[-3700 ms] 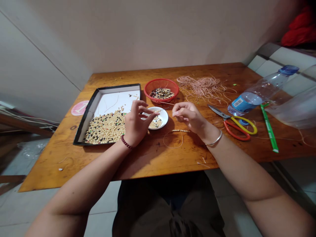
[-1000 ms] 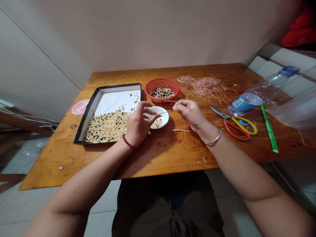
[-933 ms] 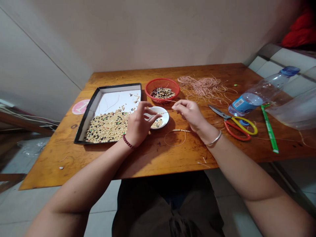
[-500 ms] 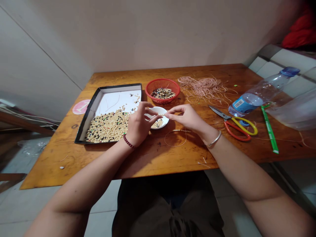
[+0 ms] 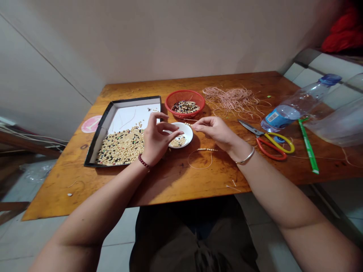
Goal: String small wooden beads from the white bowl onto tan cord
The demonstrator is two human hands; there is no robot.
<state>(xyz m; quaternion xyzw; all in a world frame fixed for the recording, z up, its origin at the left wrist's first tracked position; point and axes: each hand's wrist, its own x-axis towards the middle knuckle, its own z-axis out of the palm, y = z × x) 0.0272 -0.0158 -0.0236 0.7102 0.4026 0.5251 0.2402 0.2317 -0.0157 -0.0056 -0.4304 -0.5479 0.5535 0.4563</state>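
My left hand [image 5: 157, 138] is held at the left rim of a small white dish [image 5: 189, 139], its thumb and fingers apart with nothing visible between them. Cream beads [image 5: 177, 142] lie in the dish. To the right of the dish, my right hand [image 5: 217, 132] pinches a thin string, and a few pale beads [image 5: 187, 124] show just beyond its fingertips. A row of threaded beads [image 5: 207, 149] rests on the table below that hand, beside a loop of thin string [image 5: 200, 168].
A black-edged box lid [image 5: 87, 154] full of mixed beads stands left. Behind the dish is a red basket [image 5: 185, 93] of beads, with tangled pink string [image 5: 231, 99] beside it. Scissors [image 5: 272, 142], a plastic bottle [image 5: 285, 113] and a green wrapper strip [image 5: 308, 147] lie right.
My left hand has moved left, away from my right fingertips, and its fingers have parted. My right hand stays almost in place, still pinching the string.
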